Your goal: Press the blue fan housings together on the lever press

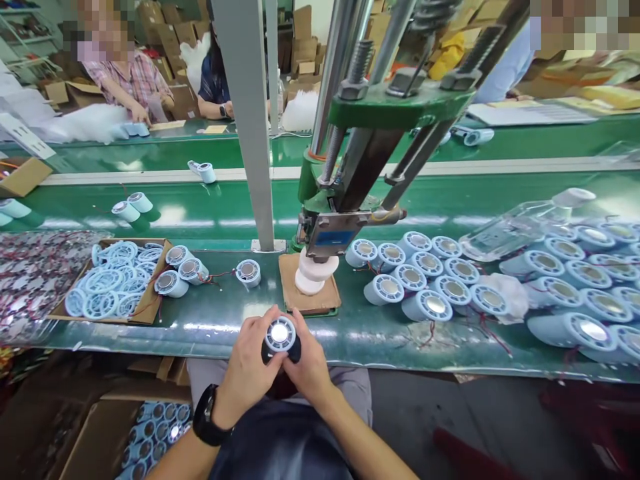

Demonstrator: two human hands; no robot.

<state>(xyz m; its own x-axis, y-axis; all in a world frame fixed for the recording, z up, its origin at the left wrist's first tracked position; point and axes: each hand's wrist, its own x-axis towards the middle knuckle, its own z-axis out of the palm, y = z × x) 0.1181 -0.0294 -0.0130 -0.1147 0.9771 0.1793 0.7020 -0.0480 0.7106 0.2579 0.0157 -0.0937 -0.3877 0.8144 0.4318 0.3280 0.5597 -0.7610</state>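
Note:
Between my hands, at the bench's front edge, is a light-blue round housing with a slotted ring and a shiny metal disc facing up. My left hand, with a black band on its wrist, closes around one side of it. My right hand grips the opposite side, and both thumbs meet at the near rim. The housing's lower part is hidden by my fingers. Just beyond my hands stands a green press, its white round pad low over a brown board. A similar housing stands left of the press.
Blue rings fill a cardboard box at left, with several housings beside it. Many more housings and a clear plastic bottle occupy the right. A grey post rises behind the bench. Co-workers sit across the green conveyor.

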